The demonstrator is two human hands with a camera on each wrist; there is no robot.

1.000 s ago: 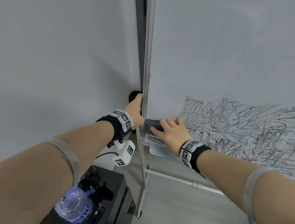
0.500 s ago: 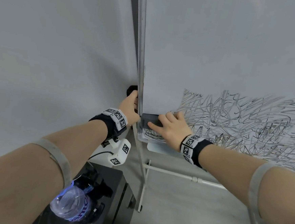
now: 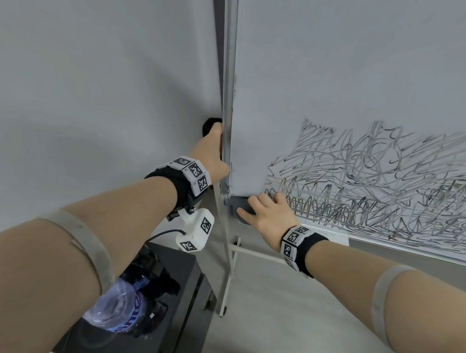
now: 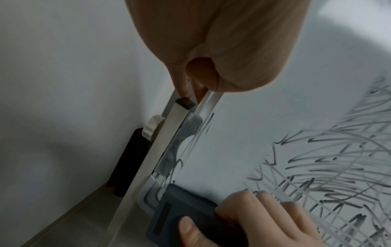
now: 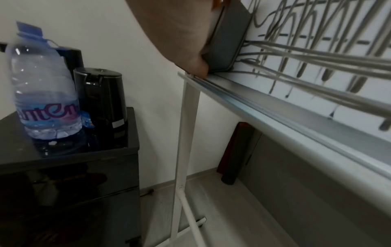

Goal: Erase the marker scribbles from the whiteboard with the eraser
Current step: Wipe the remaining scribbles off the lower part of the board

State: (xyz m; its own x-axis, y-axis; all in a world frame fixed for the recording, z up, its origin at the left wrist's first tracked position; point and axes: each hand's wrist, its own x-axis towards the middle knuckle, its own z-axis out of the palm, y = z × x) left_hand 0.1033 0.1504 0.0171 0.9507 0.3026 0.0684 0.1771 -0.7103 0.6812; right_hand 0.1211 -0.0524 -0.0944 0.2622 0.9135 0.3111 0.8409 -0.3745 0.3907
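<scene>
Pressing a dark grey rectangular eraser [image 3: 241, 208] flat against the white freestanding whiteboard [image 3: 346, 73], the right hand [image 3: 270, 214] sits at the board's lower left corner, fingers curled over the eraser's top and thumb along its lower edge. Black marker scribbles [image 3: 379, 185] begin just right of the hand and run off the frame's right edge. The left hand [image 3: 212, 155] clasps the board's metal side frame [image 3: 228, 92]; its fingertips go behind the frame, hidden.

Left wrist view: the left hand [image 4: 220, 41] fills the top, fingers [image 4: 180, 83] pinching the frame edge. Below, the eraser [image 4: 180, 213] lies against the board corner under the right hand's [image 4: 253, 222] thumb and fingers. Scribbles [image 4: 330, 167] blurred.

Right wrist view: the palm [image 5: 182, 33] covers most of the eraser [image 5: 230, 38], which touches the board just above the grey bottom rail [image 5: 296, 107]. Scribbles [image 5: 317, 55] smeared by blur. On a black glossy worktop [image 5: 69, 153] stand a clear plastic water bottle [image 5: 44, 93] and a black kettle [image 5: 101, 97], the bottle's label partly cut off.
</scene>
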